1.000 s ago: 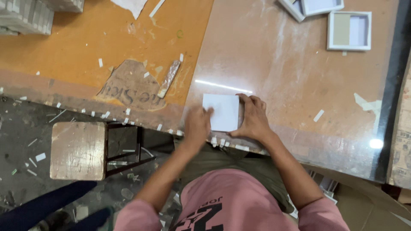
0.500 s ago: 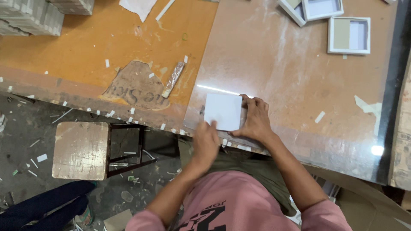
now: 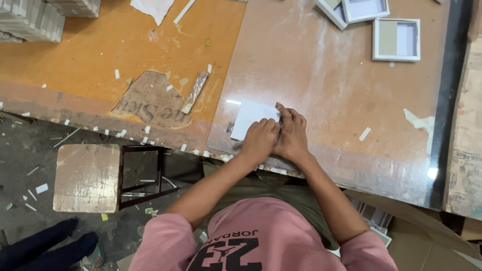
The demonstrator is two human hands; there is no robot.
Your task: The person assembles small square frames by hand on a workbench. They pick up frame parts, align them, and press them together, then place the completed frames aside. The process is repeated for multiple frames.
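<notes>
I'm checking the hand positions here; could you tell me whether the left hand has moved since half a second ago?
Yes. The left hand was back over the table edge, off the white card; now it lies forward on the card's near side, against the right hand.

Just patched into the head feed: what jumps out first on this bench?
Both hands sit together at the near edge of the glass-topped table: the left hand and right hand press on a white square card. At the far right lie shallow white box trays. On the orange board to the left there is a torn patch, and a wooden stool stands on the scrap-strewn floor below.
</notes>
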